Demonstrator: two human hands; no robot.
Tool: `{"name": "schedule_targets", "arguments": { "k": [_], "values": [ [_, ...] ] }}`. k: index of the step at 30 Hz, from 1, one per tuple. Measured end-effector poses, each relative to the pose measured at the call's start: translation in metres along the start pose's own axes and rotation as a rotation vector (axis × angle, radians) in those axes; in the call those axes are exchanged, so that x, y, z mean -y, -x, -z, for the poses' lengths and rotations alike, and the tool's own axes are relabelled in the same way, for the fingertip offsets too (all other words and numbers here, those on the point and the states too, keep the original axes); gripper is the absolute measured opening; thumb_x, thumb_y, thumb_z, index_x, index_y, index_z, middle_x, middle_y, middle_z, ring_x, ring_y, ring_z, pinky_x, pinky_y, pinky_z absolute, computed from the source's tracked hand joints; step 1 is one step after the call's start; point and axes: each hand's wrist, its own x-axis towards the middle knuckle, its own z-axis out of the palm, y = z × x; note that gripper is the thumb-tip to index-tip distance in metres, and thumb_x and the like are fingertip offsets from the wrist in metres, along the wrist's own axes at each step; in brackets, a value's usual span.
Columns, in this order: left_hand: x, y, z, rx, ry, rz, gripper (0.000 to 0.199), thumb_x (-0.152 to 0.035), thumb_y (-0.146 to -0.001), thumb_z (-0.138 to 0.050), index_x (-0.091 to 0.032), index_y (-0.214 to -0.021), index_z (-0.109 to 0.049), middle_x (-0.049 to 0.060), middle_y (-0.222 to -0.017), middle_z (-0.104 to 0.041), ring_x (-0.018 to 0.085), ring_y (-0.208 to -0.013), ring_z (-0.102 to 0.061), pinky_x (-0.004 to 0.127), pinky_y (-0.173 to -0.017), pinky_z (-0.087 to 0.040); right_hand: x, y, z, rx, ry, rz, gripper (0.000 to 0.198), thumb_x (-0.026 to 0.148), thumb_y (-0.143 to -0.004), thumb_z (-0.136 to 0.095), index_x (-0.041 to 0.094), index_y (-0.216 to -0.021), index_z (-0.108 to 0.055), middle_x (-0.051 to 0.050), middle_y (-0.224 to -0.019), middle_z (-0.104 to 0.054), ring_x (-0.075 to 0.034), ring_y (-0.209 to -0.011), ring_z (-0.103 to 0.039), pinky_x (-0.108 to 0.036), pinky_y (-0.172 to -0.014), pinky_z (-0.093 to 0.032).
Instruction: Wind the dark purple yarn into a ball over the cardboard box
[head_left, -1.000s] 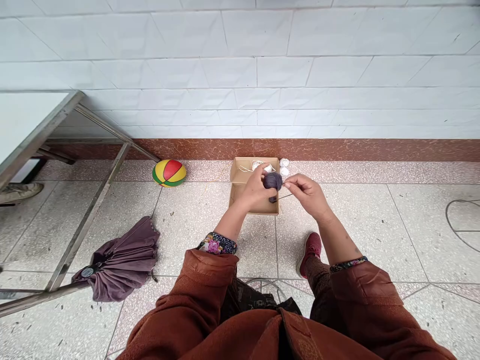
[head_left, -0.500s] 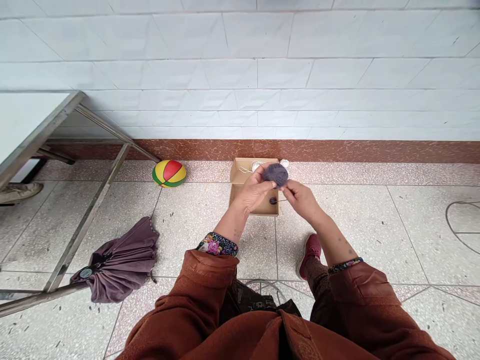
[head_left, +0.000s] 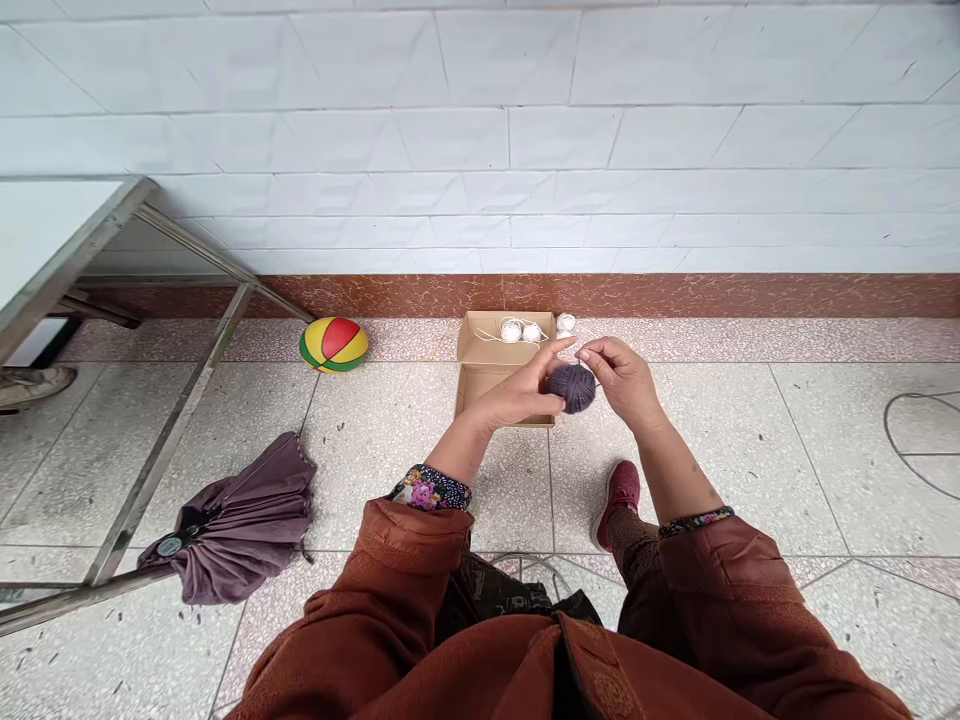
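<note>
A dark purple-grey ball of yarn (head_left: 572, 388) is held by my left hand (head_left: 521, 392), its thumb and fingers closed around the ball's left side. Just right of the ball, my right hand (head_left: 621, 378) pinches the strand of yarn between thumb and forefinger. Below and behind my left hand lies an open cardboard box (head_left: 480, 386) on the floor, partly covered by that hand. White yarn balls (head_left: 511, 331) with loose ends sit in its far part. Another white yarn ball (head_left: 565, 322) is at the box's far right corner.
At left stands a metal-framed table (head_left: 161, 420) with a folded purple umbrella (head_left: 247, 520) by its lower bar. A red, yellow and green ball (head_left: 334, 345) rests near the wall. A cable (head_left: 892, 430) loops over the floor at right. Another person's shoe (head_left: 37, 385) shows at far left.
The yarn ball has moved right and nearer to me with my left hand. My right hand has risen, drawing the strand over the ball's top. The white balls now show more.
</note>
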Motion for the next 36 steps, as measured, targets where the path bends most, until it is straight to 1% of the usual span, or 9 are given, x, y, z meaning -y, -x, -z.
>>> {"name": "schedule_targets", "arguments": {
  "k": [2,5,10,14,19,24,29,32,36],
  "values": [
    [-0.003,0.001,-0.004,0.043,0.194,0.008,0.088,-0.026,-0.072,-0.07,-0.033,-0.155,-0.042,0.009,-0.125,-0.063,0.017,-0.088,-0.061,0.032,-0.074,-0.049,-0.007,0.001,-0.004,0.02,0.009,-0.038,0.03,0.049,-0.096,-0.061,0.025,-0.08,-0.068,-0.003,-0.08,-0.067,-0.022,-0.079,-0.06,-0.036,-0.078,-0.048],
    [-0.004,-0.001,-0.006,-0.032,0.391,0.007,0.075,-0.026,-0.068,-0.068,-0.029,-0.143,-0.057,0.009,-0.125,-0.063,0.017,-0.088,-0.059,0.03,-0.068,-0.046,-0.014,0.003,-0.008,0.053,0.059,-0.064,0.029,0.046,-0.096,-0.058,0.024,-0.079,-0.066,-0.003,-0.078,-0.067,-0.021,-0.076,-0.059,-0.034,-0.073,-0.046],
    [0.004,-0.006,-0.002,-0.191,0.454,0.027,0.067,-0.026,-0.065,-0.065,-0.027,-0.132,-0.061,0.009,-0.118,-0.065,0.018,-0.089,-0.059,0.032,-0.07,-0.046,-0.022,0.003,-0.009,0.061,0.142,-0.052,0.029,0.045,-0.095,-0.057,0.024,-0.076,-0.063,-0.004,-0.077,-0.066,-0.021,-0.074,-0.058,-0.034,-0.071,-0.045],
    [0.008,-0.009,0.004,-0.35,0.284,0.037,0.056,-0.028,-0.07,-0.067,-0.025,-0.126,-0.06,0.007,-0.115,-0.065,0.02,-0.096,-0.06,0.034,-0.078,-0.049,-0.016,0.005,-0.008,0.129,0.117,-0.032,0.027,0.044,-0.095,-0.06,0.024,-0.078,-0.066,-0.004,-0.08,-0.068,-0.021,-0.078,-0.061,-0.034,-0.075,-0.047],
    [0.01,-0.01,0.014,-0.563,-0.228,-0.061,0.056,-0.02,-0.065,-0.075,-0.022,-0.12,-0.064,0.008,-0.12,-0.063,0.026,-0.112,-0.06,0.045,-0.101,-0.048,0.007,0.01,-0.002,0.329,-0.073,0.014,0.027,0.047,-0.094,-0.066,0.023,-0.083,-0.071,-0.003,-0.082,-0.069,-0.018,-0.075,-0.061,-0.033,-0.074,-0.048],
    [0.009,-0.005,0.01,-0.348,-0.407,-0.056,0.06,-0.021,-0.067,-0.079,-0.024,-0.125,-0.067,0.009,-0.127,-0.06,0.03,-0.119,-0.058,0.049,-0.105,-0.048,0.012,0.006,0.005,0.161,-0.194,0.003,0.031,0.053,-0.091,-0.07,0.023,-0.083,-0.07,-0.001,-0.077,-0.065,-0.017,-0.072,-0.057,-0.032,-0.071,-0.047],
    [0.008,-0.005,-0.002,-0.144,-0.076,-0.046,0.071,-0.025,-0.073,-0.081,-0.027,-0.14,-0.057,0.009,-0.124,-0.063,0.024,-0.11,-0.062,0.044,-0.101,-0.049,-0.001,0.001,0.006,-0.004,-0.108,-0.067,0.028,0.049,-0.09,-0.07,0.023,-0.081,-0.069,0.0,-0.076,-0.062,-0.016,-0.069,-0.052,-0.031,-0.069,-0.042],
    [0.006,-0.005,-0.005,-0.142,0.16,-0.061,0.081,-0.027,-0.072,-0.086,-0.03,-0.145,-0.052,0.008,-0.122,-0.065,0.022,-0.111,-0.063,0.039,-0.098,-0.05,-0.01,0.001,0.001,0.005,-0.091,-0.134,0.026,0.046,-0.091,-0.065,0.023,-0.08,-0.068,0.001,-0.073,-0.061,-0.016,-0.067,-0.051,-0.03,-0.066,-0.042],
    [0.004,-0.007,-0.006,-0.212,0.365,-0.092,0.064,-0.035,-0.072,-0.087,-0.026,-0.131,-0.063,0.009,-0.128,-0.066,0.024,-0.116,-0.064,0.039,-0.097,-0.053,-0.019,0.005,-0.008,0.12,-0.03,-0.086,0.021,0.04,-0.094,-0.061,0.023,-0.086,-0.068,-0.001,-0.079,-0.067,-0.018,-0.074,-0.059,-0.031,-0.07,-0.047]
  ]
}}
